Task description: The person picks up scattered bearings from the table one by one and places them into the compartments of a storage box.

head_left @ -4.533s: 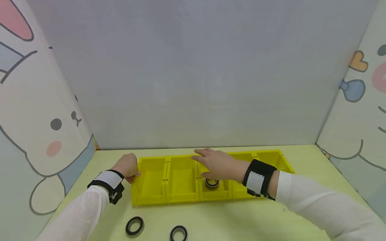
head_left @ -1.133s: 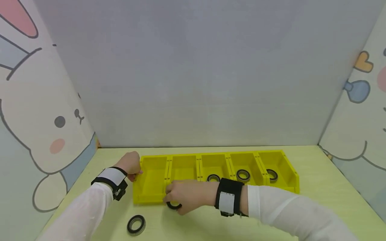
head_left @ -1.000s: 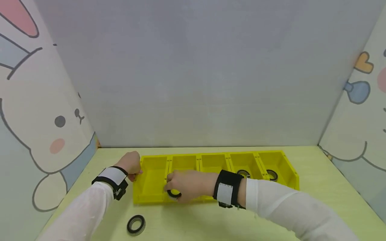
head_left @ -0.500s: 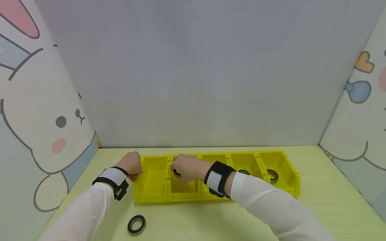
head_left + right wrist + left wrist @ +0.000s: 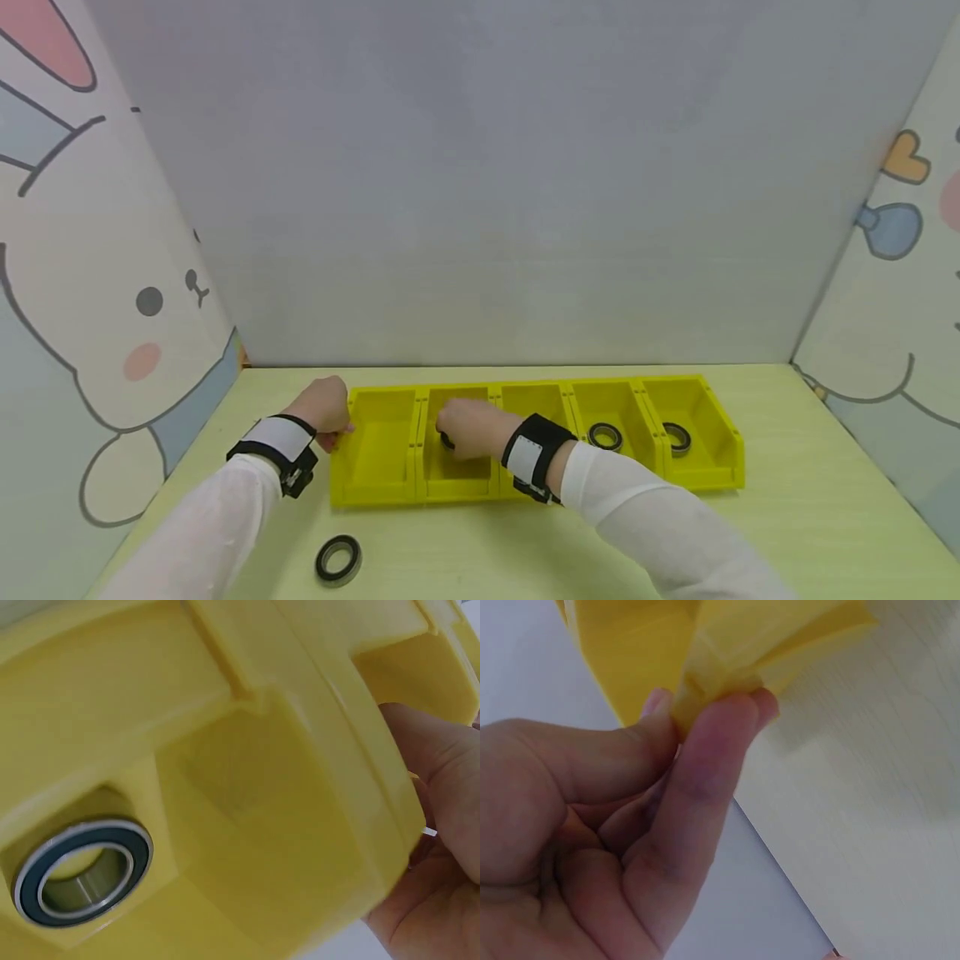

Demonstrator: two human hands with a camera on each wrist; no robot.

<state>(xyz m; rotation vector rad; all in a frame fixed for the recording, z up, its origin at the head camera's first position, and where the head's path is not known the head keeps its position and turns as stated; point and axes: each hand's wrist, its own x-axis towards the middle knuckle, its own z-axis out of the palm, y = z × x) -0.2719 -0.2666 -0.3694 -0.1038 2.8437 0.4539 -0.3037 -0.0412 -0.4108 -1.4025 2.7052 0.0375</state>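
At the left end of a row of joined yellow bins (image 5: 375,487), my left hand (image 5: 322,407) pinches the side wall between thumb and fingers, as the left wrist view shows close up. My right hand (image 5: 472,427) reaches down into the second bin from the left and holds a ball bearing (image 5: 447,440), mostly covered by the fingers. In the right wrist view, another bearing (image 5: 82,874), with black seal and steel rings, lies in a neighbouring bin. One more bearing (image 5: 338,560) lies flat on the table in front of the leftmost bin.
Further bearings rest in the two bins at the right, one bearing (image 5: 605,436) in the fourth bin and one bearing (image 5: 677,438) in the last. The pale table (image 5: 810,500) is bounded by a grey back wall (image 5: 510,208) and printed side panels.
My right hand has picked up a bearing from the table's front, carried it over the front edge and lowered it into the second bin. The left hand keeps its hold.
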